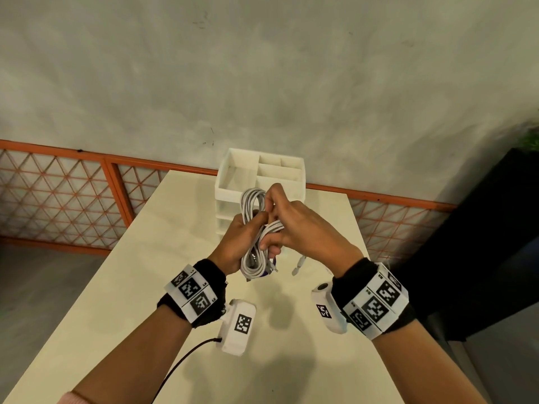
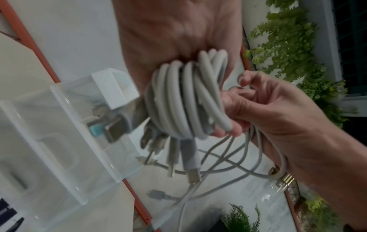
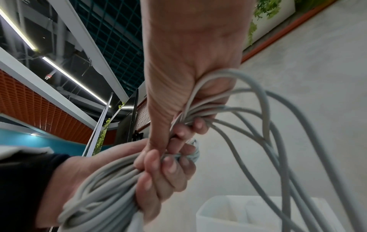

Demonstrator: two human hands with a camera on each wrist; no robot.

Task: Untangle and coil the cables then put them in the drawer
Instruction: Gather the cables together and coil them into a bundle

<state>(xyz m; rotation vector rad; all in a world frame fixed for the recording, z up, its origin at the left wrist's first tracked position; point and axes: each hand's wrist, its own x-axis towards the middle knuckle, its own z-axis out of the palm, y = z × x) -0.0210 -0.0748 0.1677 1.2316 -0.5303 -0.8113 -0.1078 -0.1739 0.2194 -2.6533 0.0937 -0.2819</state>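
I saw the grey cables point(image 1: 254, 228) as smooth, matt rubbery sheathing, their plugs point(image 2: 193, 175) tipped in dull metal. The white drawer unit point(image 1: 233, 176) looked like matt plastic, its drawer front point(image 2: 59, 141) translucent and glossy. The table point(image 1: 145, 272) was smooth, matt cream laminate.

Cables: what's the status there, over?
Left hand grips the grey cable bundle. Right hand pinches its loops, plug ends dangling. White drawer unit behind, nothing blocking it.
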